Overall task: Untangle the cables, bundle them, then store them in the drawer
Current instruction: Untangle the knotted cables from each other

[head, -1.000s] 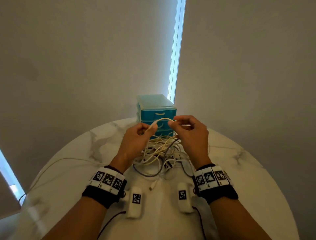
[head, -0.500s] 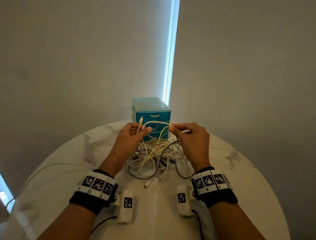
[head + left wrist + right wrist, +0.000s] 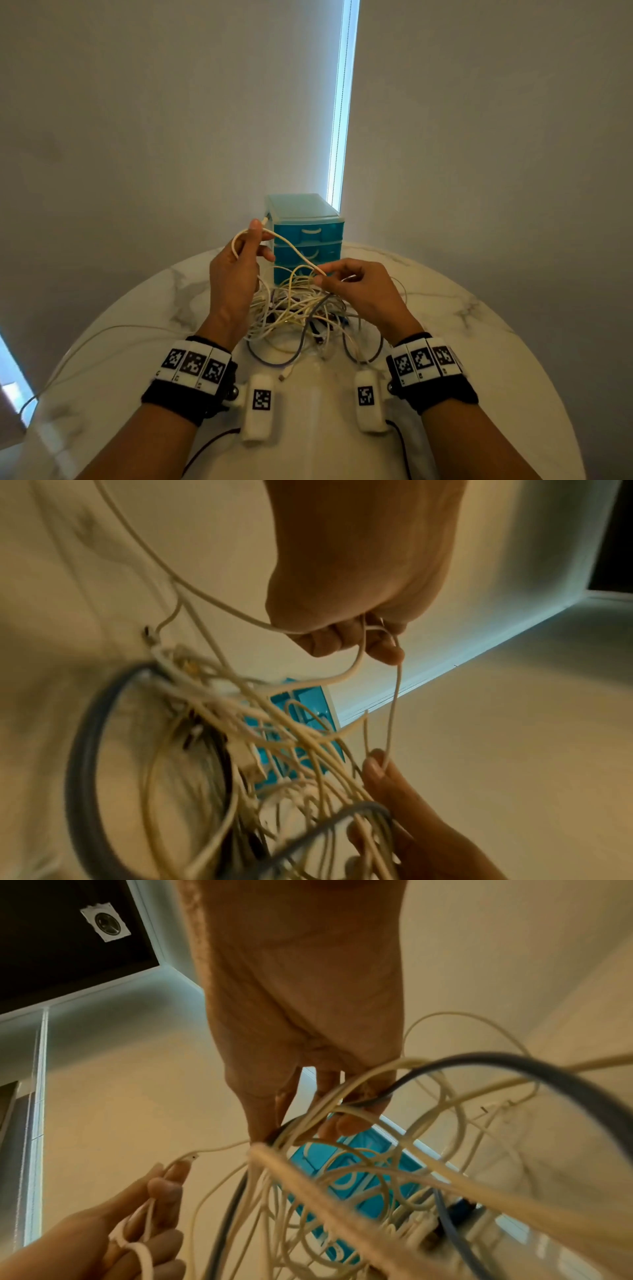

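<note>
1. One white cable (image 3: 291, 247) is stretched in the air between the two hands, above the tangle of cables (image 3: 301, 308) that lies on the table (image 3: 479, 342) just in front of the drawer unit (image 3: 308, 236).
2. Its long axis slopes from upper left, at the left hand (image 3: 236, 270), down to the right, at the right hand (image 3: 356, 287). The plug end sticks up past the left fingertips, so the free end lies on the left side; the rest runs down past the right hand into the heap.
3. The left hand's grip is closed on the cable: thumb and fingers pinch it near the plug, with a small loop hanging beside the palm.
4. The right hand's grip is a fingertip pinch on the same cable, low and right at the top of the tangle, so it is the nearer one to the knot.
5. The drawers all look closed.
6. No brand or readable writing shows; only black-and-white square code tags on the wrist bands (image 3: 195, 363) and the small white boxes (image 3: 260, 401).
</note>
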Available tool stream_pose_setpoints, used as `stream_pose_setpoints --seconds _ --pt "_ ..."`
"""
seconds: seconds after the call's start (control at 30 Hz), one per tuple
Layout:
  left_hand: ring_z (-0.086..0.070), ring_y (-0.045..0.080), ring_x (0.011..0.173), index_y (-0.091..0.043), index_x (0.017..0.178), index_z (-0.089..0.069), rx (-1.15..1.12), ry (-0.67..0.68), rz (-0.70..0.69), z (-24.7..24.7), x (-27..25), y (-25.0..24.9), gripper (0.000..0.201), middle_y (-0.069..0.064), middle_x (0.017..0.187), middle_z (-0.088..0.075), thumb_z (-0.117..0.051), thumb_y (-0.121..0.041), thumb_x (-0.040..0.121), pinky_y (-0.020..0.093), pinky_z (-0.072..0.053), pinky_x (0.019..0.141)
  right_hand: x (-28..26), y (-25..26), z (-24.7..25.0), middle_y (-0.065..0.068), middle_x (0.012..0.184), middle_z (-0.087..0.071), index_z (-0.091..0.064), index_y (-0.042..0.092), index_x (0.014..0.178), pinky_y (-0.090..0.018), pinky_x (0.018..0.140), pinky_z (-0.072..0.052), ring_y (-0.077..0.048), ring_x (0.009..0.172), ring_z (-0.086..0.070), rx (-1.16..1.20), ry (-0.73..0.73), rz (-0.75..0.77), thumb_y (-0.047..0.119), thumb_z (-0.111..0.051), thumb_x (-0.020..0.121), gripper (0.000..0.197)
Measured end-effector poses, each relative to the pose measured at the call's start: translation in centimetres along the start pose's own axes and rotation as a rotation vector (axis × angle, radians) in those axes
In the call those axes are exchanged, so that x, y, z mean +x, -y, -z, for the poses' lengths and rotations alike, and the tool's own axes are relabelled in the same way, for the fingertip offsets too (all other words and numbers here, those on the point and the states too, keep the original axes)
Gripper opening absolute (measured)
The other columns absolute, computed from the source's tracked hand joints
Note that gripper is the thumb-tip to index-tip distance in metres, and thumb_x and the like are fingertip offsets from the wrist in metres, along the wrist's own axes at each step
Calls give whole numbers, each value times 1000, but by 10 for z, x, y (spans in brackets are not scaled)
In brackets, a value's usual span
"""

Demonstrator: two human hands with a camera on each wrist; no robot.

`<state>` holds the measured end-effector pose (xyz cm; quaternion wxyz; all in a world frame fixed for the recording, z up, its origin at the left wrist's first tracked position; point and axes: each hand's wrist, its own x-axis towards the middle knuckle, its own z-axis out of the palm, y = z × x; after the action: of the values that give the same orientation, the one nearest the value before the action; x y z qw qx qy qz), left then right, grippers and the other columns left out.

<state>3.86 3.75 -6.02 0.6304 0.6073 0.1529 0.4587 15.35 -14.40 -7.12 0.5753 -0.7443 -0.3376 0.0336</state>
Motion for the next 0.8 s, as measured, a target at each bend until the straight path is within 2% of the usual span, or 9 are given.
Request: stream_pose_setpoints --seconds 0.1,0.23,0.3,0.37,0.47,0.53,0.6,0.7,0.8 --pt "-45 6 51 -30 108 -81 -37 77 73 -4 -3 3 44 -2 81 -72 -52 -63 104 21 -37 45 0 0 -1 -1 83 -78 -86 29 100 -30 77 -62 -12 77 -72 46 -61 22 30 -89 88 12" --pt "-40 6 49 -24 121 -75 -14 402 142 -8 -12 -10 46 -1 101 -80 -58 -61 99 19 -34 47 1 2 7 -3 96 -83 -85 20 107 -26 75 -61 -11 83 -77 340 -244 -44 26 -87 91 17" --pt "-45 0 47 -22 122 -75 118 577 144 -10 -16 -14 43 -4 111 -81 -59 -56 100 17 -35 51 2 1 9 -6 98 -83 -85 17 108 -26 78 -63 -15 85 -78 421 -310 -53 24 -87 91 19" --pt "-54 -3 52 -23 121 -77 210 668 193 -11 -17 -9 39 -6 107 -82 -60 -53 102 15 -43 56 3 1 7 -5 96 -83 -85 17 107 -30 84 -65 -20 90 -80 424 -415 -23 23 -87 91 17" --pt "-76 10 96 -23 121 -76 193 586 353 -8 -12 0 39 -2 110 -82 -61 -55 103 33 -59 88 3 8 7 2 99 -83 -85 23 106 -36 91 -65 -16 93 -80 408 -610 79 25 -86 92 14" --pt "-76 4 86 -22 123 -72 172 484 299 -7 -11 -4 34 -3 105 -83 -63 -48 103 28 -57 74 2 16 7 4 103 -83 -84 23 108 -34 93 -64 -14 97 -80 414 -630 151 23 -86 93 15" --pt "-72 -1 76 -23 120 -72 95 370 122 -8 -12 -8 28 -4 97 -82 -72 -40 99 20 -51 66 -2 26 3 4 104 -84 -84 19 109 -31 92 -63 -14 99 -80 441 -543 184 19 -86 93 17" --pt "-74 0 97 -25 114 -77 89 352 -60 -10 -12 -10 27 -9 105 -80 -84 -34 89 14 -58 78 -9 37 -7 1 105 -84 -84 14 113 -24 84 -62 -12 99 -80 469 -395 203 14 -83 94 19" --pt "-75 3 100 -23 109 -81 186 444 -49 -12 -17 -9 26 -9 105 -81 -89 -29 84 12 -57 80 -13 42 -10 0 112 -82 -82 12 118 -30 90 -64 -15 108 -78 478 -299 236 15 -81 96 23"
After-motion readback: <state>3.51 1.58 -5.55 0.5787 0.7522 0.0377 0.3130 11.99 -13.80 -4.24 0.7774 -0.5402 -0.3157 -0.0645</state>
